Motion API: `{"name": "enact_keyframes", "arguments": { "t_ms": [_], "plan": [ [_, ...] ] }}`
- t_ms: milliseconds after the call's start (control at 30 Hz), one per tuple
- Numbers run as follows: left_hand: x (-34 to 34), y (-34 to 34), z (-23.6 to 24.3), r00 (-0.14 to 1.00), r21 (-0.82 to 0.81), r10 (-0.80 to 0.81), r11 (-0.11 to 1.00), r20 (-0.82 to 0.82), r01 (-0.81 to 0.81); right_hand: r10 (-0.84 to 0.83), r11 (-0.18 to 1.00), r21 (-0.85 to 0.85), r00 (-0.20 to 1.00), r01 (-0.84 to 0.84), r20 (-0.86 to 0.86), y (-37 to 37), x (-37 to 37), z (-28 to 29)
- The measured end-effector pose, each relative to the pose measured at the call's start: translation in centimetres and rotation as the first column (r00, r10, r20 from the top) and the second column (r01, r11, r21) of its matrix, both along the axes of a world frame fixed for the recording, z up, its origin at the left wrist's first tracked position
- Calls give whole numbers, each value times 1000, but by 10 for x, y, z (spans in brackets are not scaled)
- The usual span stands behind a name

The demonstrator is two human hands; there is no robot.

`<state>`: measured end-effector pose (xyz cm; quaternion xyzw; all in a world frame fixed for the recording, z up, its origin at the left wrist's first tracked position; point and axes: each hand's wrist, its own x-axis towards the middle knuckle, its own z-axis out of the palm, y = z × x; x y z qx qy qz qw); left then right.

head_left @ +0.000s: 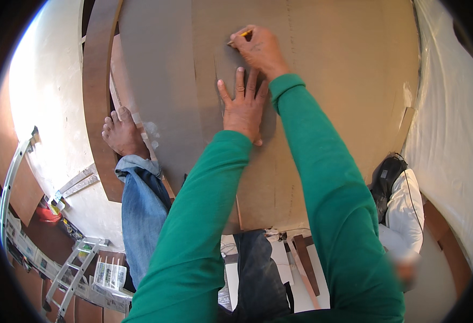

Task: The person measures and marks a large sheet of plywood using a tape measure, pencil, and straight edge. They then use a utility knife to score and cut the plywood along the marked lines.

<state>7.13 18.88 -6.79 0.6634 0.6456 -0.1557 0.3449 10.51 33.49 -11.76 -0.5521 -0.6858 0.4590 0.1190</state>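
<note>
**Yellow pencil [245, 34] at brown board [349, 118]**

A bare foot [123, 133] rests by the board's left edge; the left hand [243, 110] lies palm-down mid-board, fingers apart; the right hand [263, 51] pinches the pencil, tip at the board's upper middle.

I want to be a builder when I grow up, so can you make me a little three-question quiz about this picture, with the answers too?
1. True or false: the left hand lies on the large flat brown panel with its fingers spread.
2. Fill in the blank: the right hand is holding a ____.
3. Pick one: compared with the two hands, the bare foot is
A) farther left in the picture
B) farther right in the picture
C) in between them

Key:
1. True.
2. Slim yellow pencil.
3. A.
</note>
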Motion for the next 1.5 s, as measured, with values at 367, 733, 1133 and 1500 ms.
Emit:
{"name": "enact_keyframes", "arguments": {
  "t_ms": [367, 733, 1133, 1500],
  "plan": [
    [-1, 0, 1, 998, 37, 44, 998, 52, -46, -60, 998, -22, 997, 62, 57, 41, 77, 7],
    [1, 1, 2, 997, 35, 41, 998, 59, -43, -50, 998, -29, 997, 48, -62, 33, 72, -2],
    [3, 8, 8, 996, -116, -60, 992, -68, 52, 42, 999, -34, 999, -41, 8, -6, -21, 3],
    [3, 2, 2, 999, 15, 21, 1000, -24, -21, 1, 1000, 15, 999, -1, 34, 35, 64, 0]
  ]
}}
